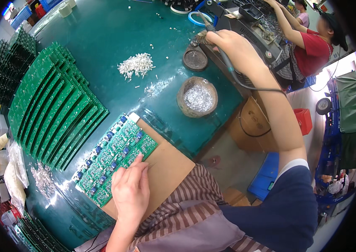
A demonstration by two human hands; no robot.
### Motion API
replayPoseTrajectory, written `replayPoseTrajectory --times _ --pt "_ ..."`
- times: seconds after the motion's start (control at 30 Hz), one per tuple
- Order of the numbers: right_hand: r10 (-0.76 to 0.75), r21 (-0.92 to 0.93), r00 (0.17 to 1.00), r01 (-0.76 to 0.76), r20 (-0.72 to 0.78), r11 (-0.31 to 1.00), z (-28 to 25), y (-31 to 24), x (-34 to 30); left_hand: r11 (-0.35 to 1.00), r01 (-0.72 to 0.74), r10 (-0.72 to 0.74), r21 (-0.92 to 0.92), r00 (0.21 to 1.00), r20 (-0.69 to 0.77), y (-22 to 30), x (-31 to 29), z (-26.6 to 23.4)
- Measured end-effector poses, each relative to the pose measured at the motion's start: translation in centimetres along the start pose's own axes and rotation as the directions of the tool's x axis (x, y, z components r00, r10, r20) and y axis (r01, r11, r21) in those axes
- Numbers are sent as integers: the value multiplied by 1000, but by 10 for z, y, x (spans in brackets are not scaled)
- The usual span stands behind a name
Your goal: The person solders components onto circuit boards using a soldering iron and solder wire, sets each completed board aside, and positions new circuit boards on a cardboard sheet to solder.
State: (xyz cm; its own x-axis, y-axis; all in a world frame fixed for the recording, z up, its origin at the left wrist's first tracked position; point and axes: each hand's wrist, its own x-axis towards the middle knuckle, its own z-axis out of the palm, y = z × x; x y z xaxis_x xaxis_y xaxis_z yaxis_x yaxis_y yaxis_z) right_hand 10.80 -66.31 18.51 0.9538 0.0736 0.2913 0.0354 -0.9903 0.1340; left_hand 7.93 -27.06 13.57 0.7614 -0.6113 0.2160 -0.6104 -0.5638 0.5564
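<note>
In my right hand (239, 48), raised at the far right of the table, is a soldering iron (208, 26) with its tip pointing up and away. Its dark cord trails over my forearm. The fingers of my left hand (131, 187) are pinched together at the near edge of a green circuit board panel (119, 153) fitted with blue and small white parts. A thin strand that looks like solder wire (152, 163) shows beside those fingers. The panel lies on a brown board (167, 161) at the table's near edge.
Stacked green circuit boards (56, 105) fan out at the left. A pile of small white parts (137, 66) lies mid-table. A round bowl of silvery bits (198, 97) and a dark round dish (195, 59) stand right of it. A person in red (317, 52) works at the far right.
</note>
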Motion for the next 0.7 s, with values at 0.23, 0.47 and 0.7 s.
replayPoseTrajectory --times 0.23,0.47,0.7 --pt "-61 576 991 119 -118 809 -13 -81 -31 999 50 -50 -15 999 -11 -1 -2 0" --pt "-23 591 996 -34 88 806 3 -90 -49 1000 -18 17 -15 999 -37 -1 1 -4" --pt "-88 299 994 66 63 952 -7 -73 -47 996 86 -83 17 987 -135 -5 -14 -23"
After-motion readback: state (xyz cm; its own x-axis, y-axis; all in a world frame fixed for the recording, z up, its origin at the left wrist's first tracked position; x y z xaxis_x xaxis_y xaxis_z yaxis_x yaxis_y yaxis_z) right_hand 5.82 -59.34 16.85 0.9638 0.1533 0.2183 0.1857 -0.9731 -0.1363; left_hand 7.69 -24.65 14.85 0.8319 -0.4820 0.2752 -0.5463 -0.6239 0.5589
